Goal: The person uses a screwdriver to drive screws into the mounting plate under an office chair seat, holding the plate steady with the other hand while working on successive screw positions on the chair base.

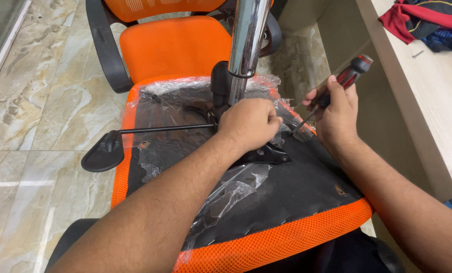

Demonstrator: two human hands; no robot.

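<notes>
Upturned orange mesh chair seat [286, 242] fills the lap; left hand [249, 124] fisted on its black metal plate [269, 154], right hand [337, 114] gripping a red-black screwdriver [349, 76]. Chrome gas cylinder [247, 35], crumpled plastic wrap [226, 194] crowd around.

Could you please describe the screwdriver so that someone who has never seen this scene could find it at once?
Find the upturned orange seat with its black underside, beside the pale desk. At its right edge, the right hand holds the screwdriver, its shaft slanting down towards the seat. Its red and black handle sets it apart from the thick chrome column and the thin black lever.
</notes>
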